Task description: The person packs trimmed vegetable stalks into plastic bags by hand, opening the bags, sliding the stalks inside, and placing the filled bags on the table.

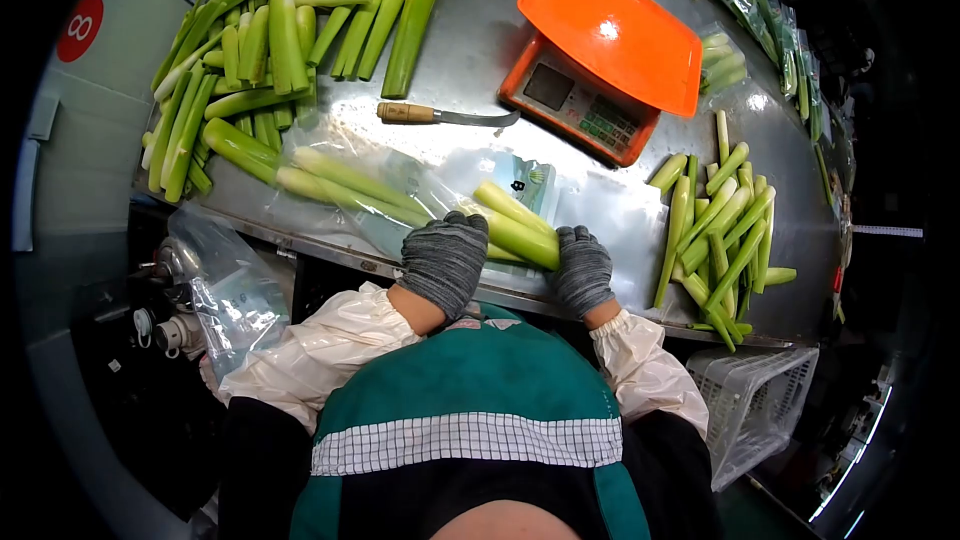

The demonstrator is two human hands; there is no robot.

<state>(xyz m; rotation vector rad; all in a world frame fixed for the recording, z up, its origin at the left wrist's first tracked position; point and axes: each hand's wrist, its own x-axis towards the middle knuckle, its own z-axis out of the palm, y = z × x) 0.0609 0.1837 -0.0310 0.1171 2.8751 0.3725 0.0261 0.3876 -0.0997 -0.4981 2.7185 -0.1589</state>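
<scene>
My left hand [445, 265], in a grey knit glove, has its fingers curled over a clear plastic bag [385, 180] near the table's front edge. Long green stalks with pale ends [350, 195] lie in or under the film to its left. Between my hands is a shorter, thick green stalk [515, 235], with a pale piece [510, 202] beside it. At that stalk's right end, my gloved right hand [583, 270] is closed against it; its fingertips are partly hidden. A printed label [535, 185] shows on the plastic behind the stalks.
A wooden-handled knife [408, 113] lies beyond the bag. Farther back stands an orange scale [610, 30]. Stalks are heaped at left [280, 40] and right [725, 230]. A plastic bag [230, 290] hangs off the front edge; a white crate [745, 390] stands below right.
</scene>
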